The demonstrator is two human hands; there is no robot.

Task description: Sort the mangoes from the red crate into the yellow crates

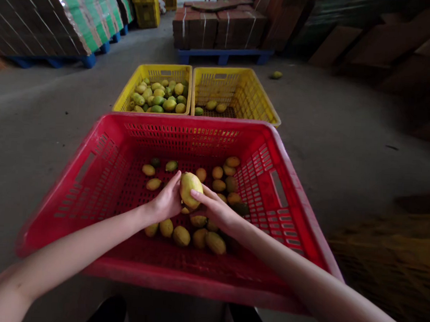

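Between my two hands, over the middle of a red crate [180, 277], is a yellow lemon [191, 189]. My left hand [167, 200] closes on its left side, fingers mostly hidden behind it. On the right side, my right hand [214, 204] grips it with the thumb across its front. Just below it a bit of yellow shows; I cannot tell whether that fruit is held or lies in the crate. Several loose lemons lie on the crate floor, among them a yellow one [181, 236] near the front and a greenish one [171, 166] farther back.
Beyond the red crate stand two yellow crates: the left one [123, 91] holds many yellow and green lemons, the right one [256, 93] a few. A single lemon [276, 75] lies on the floor. Bundled cartons [200, 30] rest on a blue pallet [224, 55] behind.
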